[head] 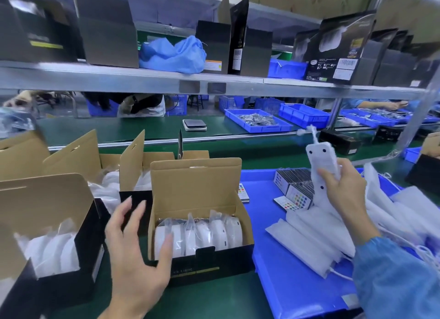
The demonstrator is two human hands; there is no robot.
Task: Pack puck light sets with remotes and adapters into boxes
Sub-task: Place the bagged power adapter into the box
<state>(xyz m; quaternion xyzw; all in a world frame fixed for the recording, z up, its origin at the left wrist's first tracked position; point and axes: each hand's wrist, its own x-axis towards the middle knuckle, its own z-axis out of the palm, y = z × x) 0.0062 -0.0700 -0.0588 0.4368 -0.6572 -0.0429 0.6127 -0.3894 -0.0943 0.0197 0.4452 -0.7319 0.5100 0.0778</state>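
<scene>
An open black-and-brown box [197,183] stands in the middle of the green table with several bagged white puck lights [202,235] upright inside. My left hand [138,254] hovers open at the box's left front corner, thumb close to its wall. Up at the right, my right hand [342,185] grips a white adapter [321,161] wrapped in foam, cord end pointing up. A blue tray [262,194] to the right holds stacked remotes [297,187] with coloured buttons and a pile of foam-wrapped adapters [316,240].
Other open boxes with bagged puck lights stand at the left [47,225] and behind [133,171]. A metal shelf [214,85] overhead carries flat black cartons and a blue cloth. Across the conveyor are blue bins [257,121] and a small scale [194,125].
</scene>
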